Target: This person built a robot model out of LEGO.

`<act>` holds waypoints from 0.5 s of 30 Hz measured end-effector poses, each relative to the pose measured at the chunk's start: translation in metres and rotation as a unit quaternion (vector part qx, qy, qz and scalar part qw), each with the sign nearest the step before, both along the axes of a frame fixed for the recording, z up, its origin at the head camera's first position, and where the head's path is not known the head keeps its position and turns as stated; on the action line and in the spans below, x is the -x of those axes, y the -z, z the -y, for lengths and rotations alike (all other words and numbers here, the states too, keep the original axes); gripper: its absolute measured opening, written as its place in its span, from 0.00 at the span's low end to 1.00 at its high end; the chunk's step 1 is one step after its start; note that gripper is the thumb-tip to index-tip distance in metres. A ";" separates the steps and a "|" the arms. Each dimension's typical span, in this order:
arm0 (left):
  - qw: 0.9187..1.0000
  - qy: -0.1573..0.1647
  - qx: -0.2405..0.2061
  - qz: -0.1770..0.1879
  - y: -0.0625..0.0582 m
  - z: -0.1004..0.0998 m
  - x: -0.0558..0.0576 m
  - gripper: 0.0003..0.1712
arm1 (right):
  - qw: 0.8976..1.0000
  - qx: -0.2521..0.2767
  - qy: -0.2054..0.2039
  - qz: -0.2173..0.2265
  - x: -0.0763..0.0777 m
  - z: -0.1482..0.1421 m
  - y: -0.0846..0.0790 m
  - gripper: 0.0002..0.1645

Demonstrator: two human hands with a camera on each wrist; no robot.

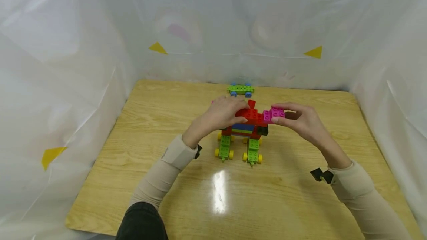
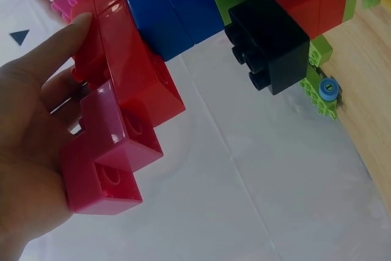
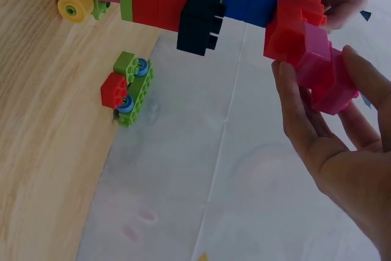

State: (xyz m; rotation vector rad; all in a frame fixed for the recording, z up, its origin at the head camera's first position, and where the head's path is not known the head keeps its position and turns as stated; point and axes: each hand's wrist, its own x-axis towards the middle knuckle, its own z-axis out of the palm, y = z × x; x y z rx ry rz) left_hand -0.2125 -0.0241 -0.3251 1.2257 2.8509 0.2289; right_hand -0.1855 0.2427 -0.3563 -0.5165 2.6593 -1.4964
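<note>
A toy-brick figure stands on green wheeled bases (image 1: 253,155) with yellow wheels. Its body has blue bricks (image 1: 242,127) and a black brick (image 1: 262,130) jutting out at the side. My left hand (image 1: 220,113) grips the row of red bricks (image 1: 249,115) along the top, thumb on the near side. Under that palm, in the left wrist view, stepped pink bricks (image 2: 116,132) form one end of the row. My right hand (image 1: 301,119) pinches the stepped pink bricks (image 1: 276,114) at the opposite end between thumb and fingers. They meet the red row's end.
Behind the figure, near the table's far edge, is a green wheeled base (image 1: 240,89) with blue wheels. Beside it in the right wrist view lies a red brick (image 3: 113,91). Translucent sheeting (image 1: 213,14) with yellow markers surrounds the wooden table (image 1: 150,140).
</note>
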 end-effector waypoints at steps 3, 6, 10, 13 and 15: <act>1.000 0.000 0.001 0.001 0.001 0.000 -0.001 0.24 | 1.000 0.003 0.002 0.011 -0.001 -0.001 0.001 0.27; 1.000 -0.002 0.001 0.005 0.001 0.000 -0.002 0.24 | 1.000 0.006 0.009 0.022 -0.001 -0.001 0.002 0.27; 1.000 -0.003 0.006 0.006 0.001 -0.002 -0.003 0.24 | 0.999 0.008 0.016 0.033 -0.003 -0.001 0.002 0.27; 1.000 -0.001 0.008 0.006 0.002 -0.003 -0.003 0.25 | 0.999 0.001 0.019 0.034 -0.004 -0.002 0.001 0.27; 1.000 -0.002 0.010 0.009 0.002 -0.003 -0.003 0.25 | 0.999 -0.006 0.020 0.035 -0.005 -0.002 0.000 0.28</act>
